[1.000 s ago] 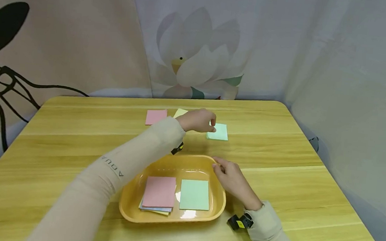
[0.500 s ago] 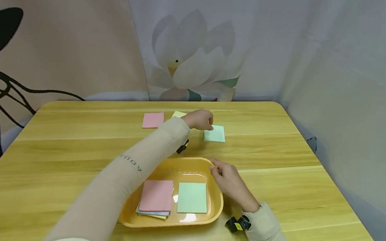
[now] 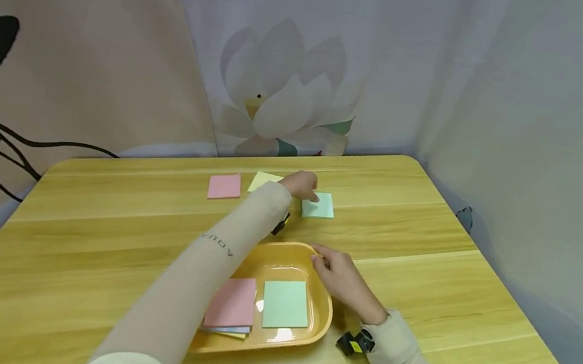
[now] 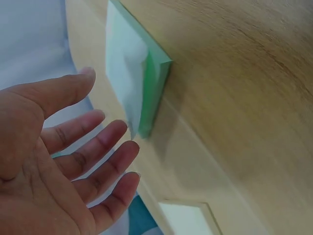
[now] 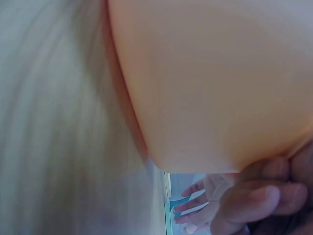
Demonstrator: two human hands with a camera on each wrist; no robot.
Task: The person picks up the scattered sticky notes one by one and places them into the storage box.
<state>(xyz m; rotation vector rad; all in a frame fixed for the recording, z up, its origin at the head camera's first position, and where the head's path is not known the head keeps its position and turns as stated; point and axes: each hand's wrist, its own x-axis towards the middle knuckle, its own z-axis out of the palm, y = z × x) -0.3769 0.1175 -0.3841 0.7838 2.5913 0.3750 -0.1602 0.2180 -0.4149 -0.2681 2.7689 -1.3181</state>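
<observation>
My left hand (image 3: pixel 300 184) reaches to the back of the table, beside a pad of green sticky notes (image 3: pixel 320 207). In the left wrist view its fingers are loosely spread with nothing between them, their tips close to the green pad (image 4: pixel 157 93). The pad's pale top sheet (image 4: pixel 128 73) lifts along one edge. Nearer, my right hand (image 3: pixel 342 278) grips the far right corner of a yellow plastic tray (image 3: pixel 289 256). In the right wrist view curled fingers (image 5: pixel 254 200) hold the tray's rim. A green square pad (image 3: pixel 286 304) and a stack topped by a pink pad (image 3: pixel 231 302) lie in the tray.
A pink pad (image 3: pixel 225 187) and a yellow pad (image 3: pixel 262 180), partly behind the left hand, lie at the back left of the wooden table (image 3: pixel 434 284). Curtains with printed flowers (image 3: pixel 282 81) hang beyond the far edge. The left forearm crosses over the tray's left side.
The head view has shifted, so the table appears lower and further left. My left hand has moved slightly right relative to the green pad. My right hand keeps its grip on the tray.
</observation>
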